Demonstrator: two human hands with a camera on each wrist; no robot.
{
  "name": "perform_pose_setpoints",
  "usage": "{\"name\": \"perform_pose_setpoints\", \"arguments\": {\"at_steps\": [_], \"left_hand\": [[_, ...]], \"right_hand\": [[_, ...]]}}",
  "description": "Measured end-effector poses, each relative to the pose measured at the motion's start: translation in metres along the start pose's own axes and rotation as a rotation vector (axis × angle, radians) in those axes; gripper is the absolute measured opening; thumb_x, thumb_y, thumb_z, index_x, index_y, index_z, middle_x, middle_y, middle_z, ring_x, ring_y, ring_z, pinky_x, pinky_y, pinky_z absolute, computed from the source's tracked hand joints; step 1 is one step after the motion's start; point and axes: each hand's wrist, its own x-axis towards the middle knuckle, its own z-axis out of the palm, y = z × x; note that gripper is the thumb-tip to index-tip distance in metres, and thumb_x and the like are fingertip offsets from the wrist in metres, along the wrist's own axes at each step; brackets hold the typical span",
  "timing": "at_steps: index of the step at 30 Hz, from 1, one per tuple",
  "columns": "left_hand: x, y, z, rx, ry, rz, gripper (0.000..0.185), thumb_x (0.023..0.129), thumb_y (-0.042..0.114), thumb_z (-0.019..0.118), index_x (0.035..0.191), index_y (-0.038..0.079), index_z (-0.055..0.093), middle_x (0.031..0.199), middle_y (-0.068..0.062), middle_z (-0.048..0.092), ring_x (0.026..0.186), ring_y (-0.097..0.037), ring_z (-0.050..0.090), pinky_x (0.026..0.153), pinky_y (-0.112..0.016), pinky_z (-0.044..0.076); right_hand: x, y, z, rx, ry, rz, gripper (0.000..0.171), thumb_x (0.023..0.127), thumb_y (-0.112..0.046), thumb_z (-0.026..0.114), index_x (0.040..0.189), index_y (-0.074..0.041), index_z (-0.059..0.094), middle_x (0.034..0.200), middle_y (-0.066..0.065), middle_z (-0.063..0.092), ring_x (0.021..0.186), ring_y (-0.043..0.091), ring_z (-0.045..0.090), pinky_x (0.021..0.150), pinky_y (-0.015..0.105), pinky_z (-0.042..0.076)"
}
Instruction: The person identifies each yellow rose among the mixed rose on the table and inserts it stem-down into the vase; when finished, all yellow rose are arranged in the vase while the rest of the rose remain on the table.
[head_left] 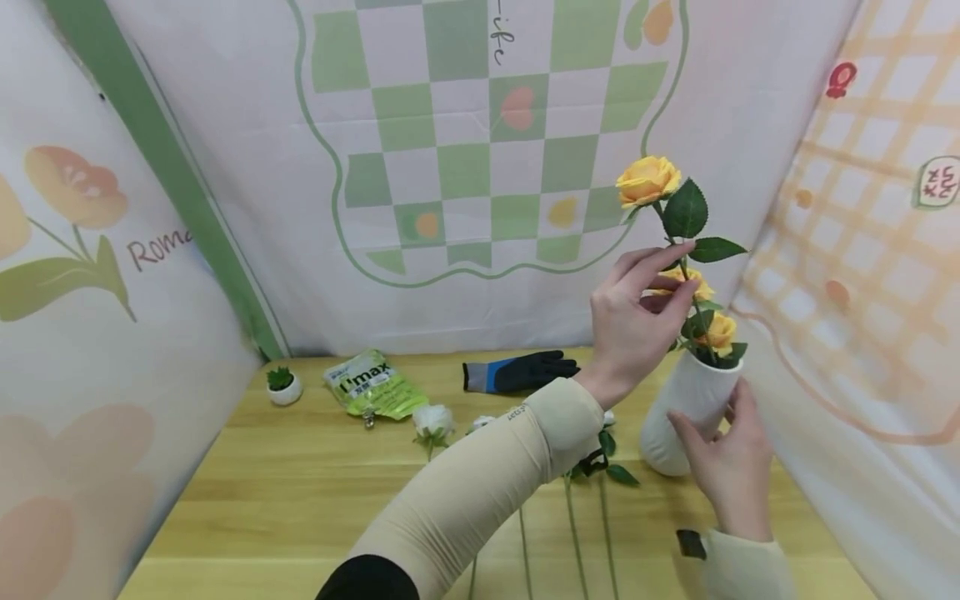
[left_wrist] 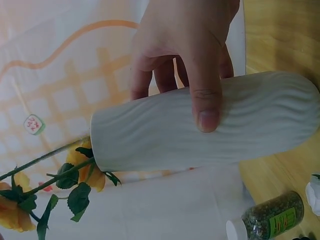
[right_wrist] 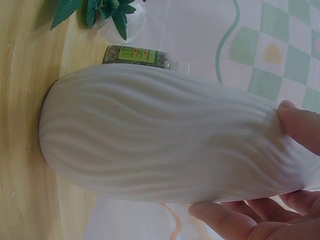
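Where the left hand [head_left: 637, 321] closes on the stem of the tall yellow rose [head_left: 648, 179], its fingers cover the contact, so the head view suggests a fingertip pinch without showing it outright. That hand also hides part of a second bloom, and the stems cannot be followed down inside the white vase [head_left: 686, 400]. The right hand [head_left: 723, 467] is cut off at the frame edge in its own wrist view, where only a thumb tip and a few fingertips show; the left wrist view gives its grip plainly, thumb laid across the ribbed wall and fingers curled behind, grasping the vase. The vase stands upright on the wooden counter [head_left: 300, 500] near the right backdrop. It is matt white with wavy ridges, rounded at the base, and holds the tall rose and two shorter yellow roses [head_left: 722, 331] just above its mouth. The tall rose rises well above them, its orange-yellow head open and two dark green leaves below it. On the counter lie white roses [head_left: 433, 419], their long green stems partly hidden by the left sleeve, with a dark glove [head_left: 525, 372], a green pouch [head_left: 371, 385] and a small potted plant [head_left: 283, 385] behind. A jar of green grains [left_wrist: 272, 217], cut off at the edge, shows in the wrist views.
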Motion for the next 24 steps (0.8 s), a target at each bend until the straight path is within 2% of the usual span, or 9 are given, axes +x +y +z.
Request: {"name": "perform_pose_setpoints", "arguments": {"at_steps": [3,11,24], "left_hand": [[-0.001,-0.003,0.0,0.006,-0.001,-0.001,0.035,0.1,0.002,0.076,0.135,0.003,0.073,0.123,-0.011,0.067,0.094,0.003,0.073,0.082,-0.011,0.058],[-0.008,-0.015,0.007,0.034,-0.056,-0.002,0.033,0.098,-0.001,0.076,0.131,0.003,0.075,0.121,-0.01,0.068,0.091,0.004,0.072,0.081,-0.009,0.057],[-0.028,-0.036,0.016,0.134,-0.144,-0.096,0.031,0.097,0.002,0.079,0.128,0.009,0.077,0.122,-0.006,0.071,0.087,0.005,0.072,0.079,-0.005,0.054]], "right_hand": [[-0.001,0.001,0.0,0.003,0.007,-0.011,0.093,0.089,-0.012,0.09,0.166,-0.009,0.038,0.157,0.026,0.053,0.133,0.061,0.055,0.097,0.074,0.051],[0.0,0.001,-0.001,-0.001,0.012,-0.016,0.091,0.089,-0.012,0.09,0.164,-0.009,0.04,0.156,0.025,0.054,0.133,0.06,0.056,0.096,0.074,0.052],[-0.002,-0.004,0.0,0.014,0.02,-0.025,0.09,0.088,-0.009,0.09,0.163,-0.008,0.041,0.155,0.026,0.055,0.132,0.06,0.056,0.094,0.075,0.053]]}}
